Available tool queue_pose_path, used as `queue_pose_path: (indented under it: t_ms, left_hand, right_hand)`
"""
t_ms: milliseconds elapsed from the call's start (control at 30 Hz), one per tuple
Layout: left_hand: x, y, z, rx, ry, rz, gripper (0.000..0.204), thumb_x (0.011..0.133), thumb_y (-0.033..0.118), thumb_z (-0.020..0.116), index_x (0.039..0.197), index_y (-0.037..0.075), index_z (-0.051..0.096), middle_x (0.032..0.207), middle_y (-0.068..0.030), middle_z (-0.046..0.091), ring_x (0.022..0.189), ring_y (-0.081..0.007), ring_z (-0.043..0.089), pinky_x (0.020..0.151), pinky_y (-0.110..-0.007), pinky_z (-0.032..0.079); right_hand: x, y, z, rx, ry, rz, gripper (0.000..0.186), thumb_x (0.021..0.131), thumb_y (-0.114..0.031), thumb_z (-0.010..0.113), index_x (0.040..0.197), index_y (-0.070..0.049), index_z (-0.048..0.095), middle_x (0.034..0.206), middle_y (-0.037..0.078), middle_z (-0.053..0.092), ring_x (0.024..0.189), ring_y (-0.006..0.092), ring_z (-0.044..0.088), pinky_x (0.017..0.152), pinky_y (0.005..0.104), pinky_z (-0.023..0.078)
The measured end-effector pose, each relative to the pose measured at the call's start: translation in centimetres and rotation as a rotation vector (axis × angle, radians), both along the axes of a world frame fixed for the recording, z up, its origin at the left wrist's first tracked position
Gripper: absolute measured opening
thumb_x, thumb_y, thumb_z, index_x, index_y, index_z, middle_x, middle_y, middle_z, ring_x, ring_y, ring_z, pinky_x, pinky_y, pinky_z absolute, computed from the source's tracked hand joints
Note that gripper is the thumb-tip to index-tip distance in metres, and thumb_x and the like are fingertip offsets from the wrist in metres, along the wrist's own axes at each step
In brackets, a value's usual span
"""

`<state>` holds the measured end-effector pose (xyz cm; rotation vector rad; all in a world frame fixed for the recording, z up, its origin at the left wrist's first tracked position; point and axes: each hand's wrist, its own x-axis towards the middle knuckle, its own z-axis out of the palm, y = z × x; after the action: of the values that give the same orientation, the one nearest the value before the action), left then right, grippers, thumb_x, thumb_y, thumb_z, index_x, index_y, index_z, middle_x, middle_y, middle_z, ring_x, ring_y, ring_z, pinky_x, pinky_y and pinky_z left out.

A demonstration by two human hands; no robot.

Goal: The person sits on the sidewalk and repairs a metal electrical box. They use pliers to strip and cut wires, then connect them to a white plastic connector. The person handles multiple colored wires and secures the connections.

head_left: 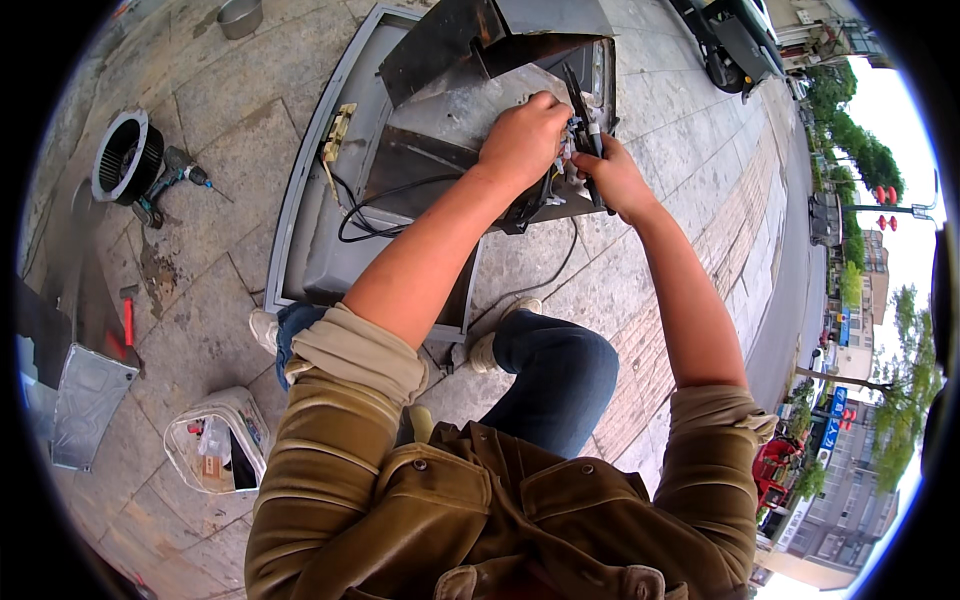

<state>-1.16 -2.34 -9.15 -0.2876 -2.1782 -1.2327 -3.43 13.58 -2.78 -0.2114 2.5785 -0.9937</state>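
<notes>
In front of me lies an opened grey metal housing (pixel 318 215) that looks like a range hood, with dark grimy sheet-metal panels (pixel 440 60). At its right side my left hand (pixel 525 140) is closed, fingers pinched at a cluster of wires and small white connectors (pixel 568 172); exactly what it grips is hidden. Close beside it, my right hand (pixel 618 180) is closed around a long, slim black piece (pixel 577 95), whose kind I cannot make out. A black cable (pixel 400 187) loops across the housing under my left forearm.
On the paving at left are a round blower wheel (pixel 128 157), a cordless drill (pixel 180 172), a red-handled hammer (pixel 128 318), a flat metal panel (pixel 92 405) and a white tool bag (pixel 212 440). A metal bowl (pixel 240 17) stands far left; a parked vehicle (pixel 735 45) is far right.
</notes>
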Motion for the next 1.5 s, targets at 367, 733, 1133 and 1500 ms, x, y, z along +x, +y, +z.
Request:
queue_pose_path:
  t_ms: [367,733,1133,1500]
  left_hand:
    - [0.2,0.1,0.0,-0.028,0.021,0.032,0.020,0.079,0.004,0.058,0.098,0.007,0.065,0.087,-0.0118,0.060,0.074,-0.0345,0.062,0.064,-0.043,0.051]
    - [0.2,0.0,0.2,0.056,-0.041,-0.011,0.024,0.080,0.001,0.057,0.102,0.006,0.066,0.098,-0.0102,0.063,0.084,-0.0323,0.065,0.072,-0.040,0.053]
    - [0.1,0.0,0.2,0.071,-0.014,-0.007,0.020,0.081,0.004,0.059,0.100,0.004,0.066,0.097,-0.0104,0.063,0.083,-0.0326,0.064,0.072,-0.040,0.053]
    - [0.0,0.0,0.1,0.058,-0.030,0.010,0.019,0.081,0.004,0.058,0.097,0.003,0.068,0.094,-0.0110,0.064,0.080,-0.0321,0.064,0.070,-0.040,0.052]
  right_hand:
    - [-0.2,-0.4,0.0,0.180,0.070,0.048,0.035,0.081,-0.020,0.064,0.100,0.008,0.059,0.087,0.021,0.066,0.080,0.0291,0.063,0.075,0.0382,0.048]
    - [1.0,-1.0,1.2,-0.251,-0.248,-0.108,0.022,0.084,-0.013,0.063,0.101,-0.003,0.054,0.081,0.005,0.060,0.072,0.0138,0.057,0.065,0.0289,0.045]
    - [0.7,-1.1,1.1,-0.137,-0.183,-0.042,0.025,0.083,-0.013,0.061,0.103,0.000,0.055,0.080,0.004,0.059,0.068,0.0132,0.052,0.064,0.0283,0.043]
    - [-0.2,-0.7,-0.6,0.115,0.003,-0.009,0.030,0.078,-0.018,0.063,0.094,0.007,0.058,0.080,0.012,0.064,0.069,0.0199,0.059,0.065,0.0350,0.046]
